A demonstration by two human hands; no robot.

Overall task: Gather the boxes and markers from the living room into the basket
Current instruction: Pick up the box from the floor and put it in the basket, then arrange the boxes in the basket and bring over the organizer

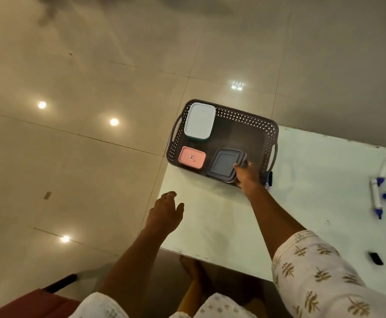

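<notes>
A grey perforated basket [245,117] stands on the far left corner of a white table [222,226]. Inside it lie a white box [200,120], a small pink box [192,157] and a grey box [223,165]. My right hand [248,176] reaches over the basket's near rim and grips the grey box at its right corner. My left hand [165,213] hovers over the table's left edge, fingers apart, holding nothing. Blue-capped markers [375,196] lie on the table at the right, apart from the basket. A dark marker [269,179] sits just outside the basket beside my right hand.
A black marker cap [375,258] lies on the table near my right sleeve. Glossy tiled floor [84,134] spreads to the left and beyond the table. A red seat [33,304] with a dark leg shows at the bottom left.
</notes>
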